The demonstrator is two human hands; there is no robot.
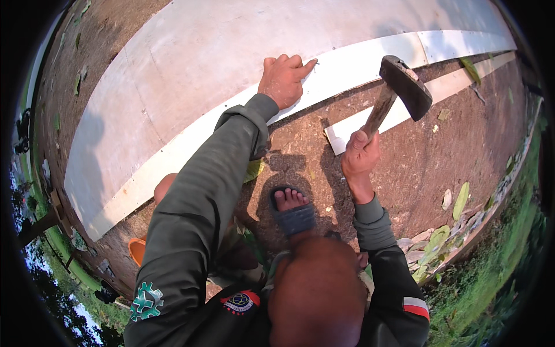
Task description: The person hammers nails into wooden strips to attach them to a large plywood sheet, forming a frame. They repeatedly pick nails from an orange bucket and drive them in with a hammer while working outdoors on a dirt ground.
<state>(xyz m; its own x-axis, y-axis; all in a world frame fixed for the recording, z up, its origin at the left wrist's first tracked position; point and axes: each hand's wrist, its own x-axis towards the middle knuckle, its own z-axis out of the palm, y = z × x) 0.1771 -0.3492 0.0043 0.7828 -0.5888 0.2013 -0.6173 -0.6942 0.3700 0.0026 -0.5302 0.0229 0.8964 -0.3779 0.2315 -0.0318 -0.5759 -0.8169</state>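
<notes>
My left hand (283, 80) rests on a white strip (370, 59) along the near edge of a large pale panel (191, 63). Its fingers are curled, and thumb and forefinger pinch a small dark nail (316, 61) at the strip. Small dark dots like nail heads run along the strip. In my right hand (361, 159) is a hatchet (378, 109), gripped by its wooden handle. The dark metal head is raised over the ground, right of my left hand and apart from the panel.
A loose pale strip (399, 113) lies on the brown dirt below the hatchet. My sandalled foot (292, 211) stands between my arms, with a bent knee (318, 289) close below. An orange container (137, 250) sits at the left; dry leaves (428, 246) gather by the grass at the right.
</notes>
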